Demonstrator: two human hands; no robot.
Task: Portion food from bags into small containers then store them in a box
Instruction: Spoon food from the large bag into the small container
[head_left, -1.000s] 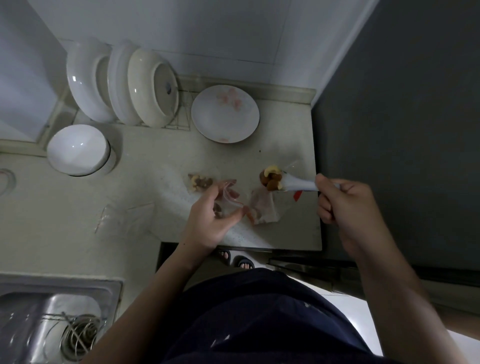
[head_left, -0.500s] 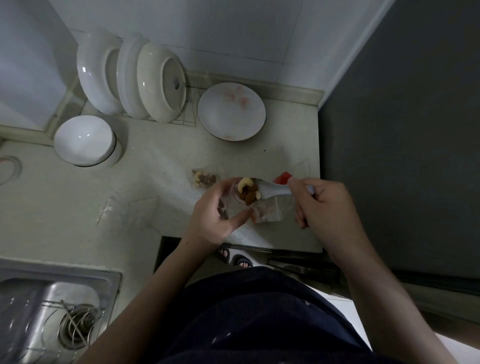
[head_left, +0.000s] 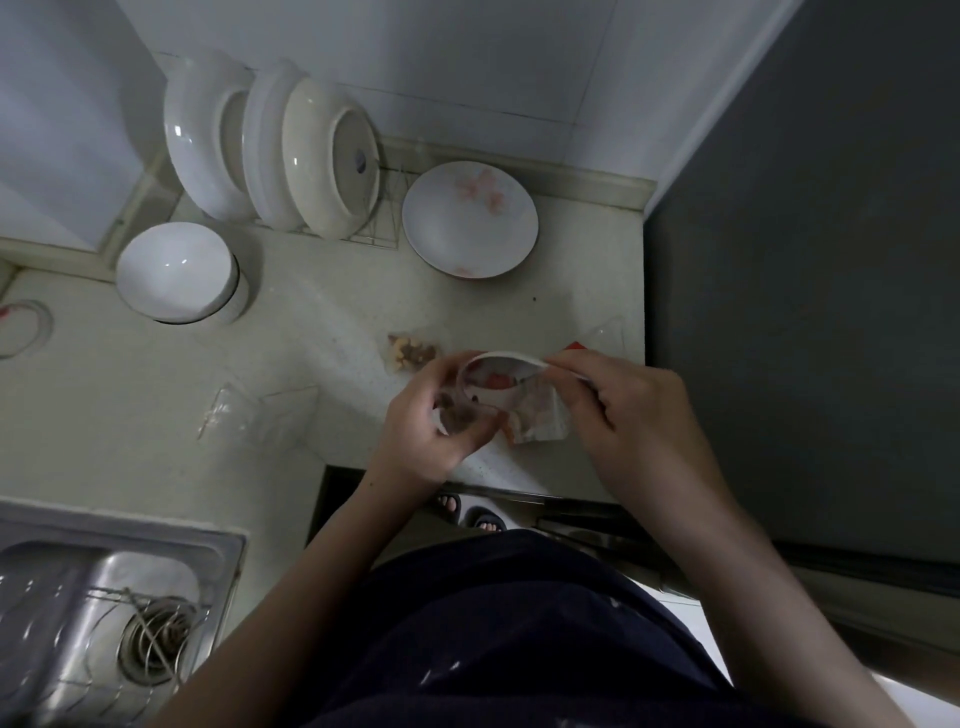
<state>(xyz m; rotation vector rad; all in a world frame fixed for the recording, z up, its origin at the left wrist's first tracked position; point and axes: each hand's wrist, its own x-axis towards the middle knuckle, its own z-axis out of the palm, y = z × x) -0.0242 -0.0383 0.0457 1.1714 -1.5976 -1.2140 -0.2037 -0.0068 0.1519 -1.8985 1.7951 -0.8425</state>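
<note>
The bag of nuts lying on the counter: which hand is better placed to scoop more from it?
Probably right: the right hand holds the spoon, while the left hand grips the small container.

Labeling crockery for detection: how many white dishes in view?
5. Three stand on edge in the wire rack by the back wall. A white bowl sits left of the rack; a floral plate lies flat to its right. More may hide behind the racked ones.
</note>
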